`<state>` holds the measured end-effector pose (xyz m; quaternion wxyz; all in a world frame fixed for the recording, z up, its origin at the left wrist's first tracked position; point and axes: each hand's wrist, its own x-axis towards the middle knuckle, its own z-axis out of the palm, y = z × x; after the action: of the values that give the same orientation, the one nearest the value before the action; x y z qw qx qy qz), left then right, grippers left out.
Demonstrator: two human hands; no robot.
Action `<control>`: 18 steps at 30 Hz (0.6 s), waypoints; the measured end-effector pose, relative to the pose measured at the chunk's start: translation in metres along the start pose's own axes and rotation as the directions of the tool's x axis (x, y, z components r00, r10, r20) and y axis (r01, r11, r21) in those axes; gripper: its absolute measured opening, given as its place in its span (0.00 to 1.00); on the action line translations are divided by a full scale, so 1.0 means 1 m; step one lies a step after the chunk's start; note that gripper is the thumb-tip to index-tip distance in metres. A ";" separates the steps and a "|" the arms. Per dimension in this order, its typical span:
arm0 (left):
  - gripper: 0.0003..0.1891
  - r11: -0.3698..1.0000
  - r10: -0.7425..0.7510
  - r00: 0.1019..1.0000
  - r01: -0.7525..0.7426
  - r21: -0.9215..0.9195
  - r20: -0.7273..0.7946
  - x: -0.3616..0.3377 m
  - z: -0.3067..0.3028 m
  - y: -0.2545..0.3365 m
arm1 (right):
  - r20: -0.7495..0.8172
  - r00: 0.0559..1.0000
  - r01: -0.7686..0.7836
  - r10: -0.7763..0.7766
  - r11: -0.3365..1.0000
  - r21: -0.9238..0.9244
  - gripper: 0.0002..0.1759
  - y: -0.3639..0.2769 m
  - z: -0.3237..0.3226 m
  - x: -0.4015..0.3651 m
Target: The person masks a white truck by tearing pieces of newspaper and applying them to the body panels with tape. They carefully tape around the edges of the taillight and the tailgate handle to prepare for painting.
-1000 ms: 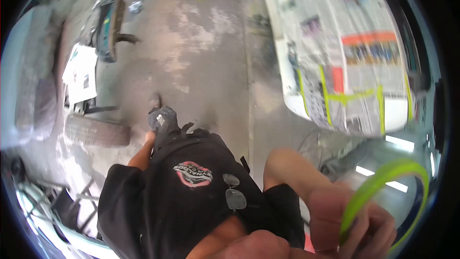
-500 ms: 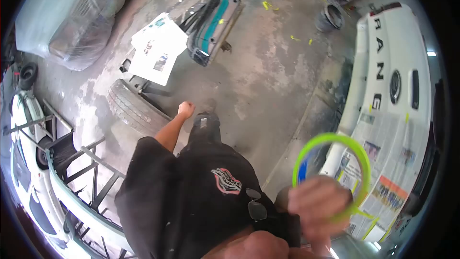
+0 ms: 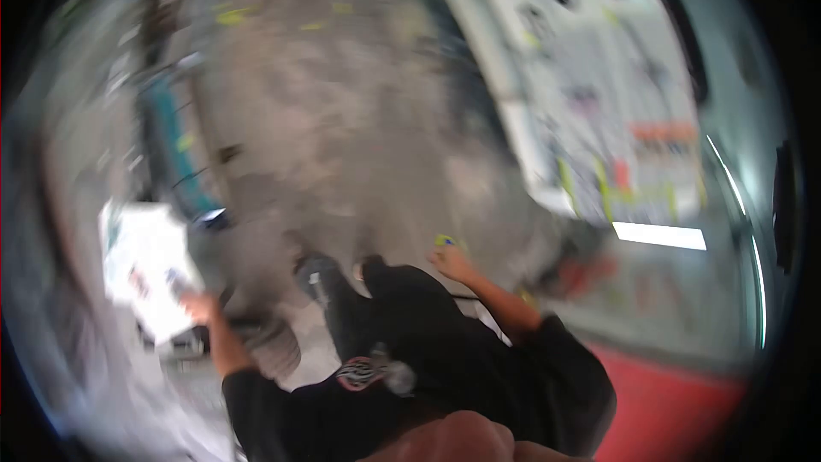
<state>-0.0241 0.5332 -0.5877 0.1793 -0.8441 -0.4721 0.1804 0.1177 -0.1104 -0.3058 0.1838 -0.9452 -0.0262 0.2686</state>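
In my right hand (image 3: 451,263) is a roll of yellow-green masking tape (image 3: 444,240), seen small beyond the fingers, with a bit of blue at its core. My left hand (image 3: 198,307) is stretched out low at the left, overlapping the right edge of white printed newspaper sheets (image 3: 147,248). Motion smears its fingers, and I cannot tell whether they grip the paper. The sheets lie over a tire (image 3: 278,349), part of which shows beside my left forearm.
A white tailgate (image 3: 500,60) stands at the upper right, its lower part covered with taped newspaper (image 3: 620,85). On the left lies a bumper with a teal stripe (image 3: 178,141). Yellow tape scraps (image 3: 233,14) lie on the concrete floor (image 3: 342,111). Red flooring (image 3: 667,402) shows lower right.
The view has swung, so tailgate and newspaper sheets sit elsewhere in it. My right hand has dropped with the tape roll from close up. My left hand, a fist before, now reaches to the sheets.
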 end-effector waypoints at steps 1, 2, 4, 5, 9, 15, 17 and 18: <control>0.36 0.993 0.115 0.982 -0.110 0.045 -0.153 0.006 0.018 -0.010 | 0.034 0.997 -0.065 0.065 0.998 -0.006 0.16 0.025 0.012 -0.010; 0.28 0.966 0.256 0.903 -0.249 0.064 -0.346 0.019 0.037 -0.021 | -0.003 0.992 -0.126 0.126 0.992 -0.029 0.16 0.047 0.026 -0.020; 0.17 0.943 0.126 0.951 -0.027 -0.330 0.283 0.040 -0.018 -0.038 | -0.008 0.979 -0.206 0.206 0.975 -0.082 0.17 0.065 0.020 -0.040; 0.16 0.908 0.082 0.935 0.073 -0.412 0.346 0.047 -0.028 -0.046 | 0.029 0.970 -0.238 0.243 0.964 -0.117 0.18 0.057 0.012 -0.047; 0.18 0.775 -0.187 0.971 0.239 -0.585 0.148 0.058 -0.074 -0.095 | -0.049 0.969 -0.247 0.242 0.947 -0.204 0.16 0.052 0.031 -0.054; 0.18 0.525 -0.684 0.694 0.251 -0.813 -0.227 0.095 -0.211 -0.193 | -0.225 0.971 -0.046 0.085 0.984 0.174 0.15 0.008 0.041 0.003; 0.16 0.500 -0.617 0.697 -0.012 -0.866 -0.366 0.092 -0.280 -0.204 | -0.222 0.973 0.014 0.058 0.951 0.310 0.17 -0.030 0.021 0.020; 0.15 0.470 -0.599 0.703 -0.077 -0.879 -0.382 0.089 -0.309 -0.202 | -0.248 0.969 0.086 -0.007 0.947 0.310 0.17 -0.042 0.016 0.031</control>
<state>0.0180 0.6677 -0.2351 -0.0765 -0.7330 -0.5364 -0.4113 0.1377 -0.0616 -0.3192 0.3421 -0.9279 0.0177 0.1469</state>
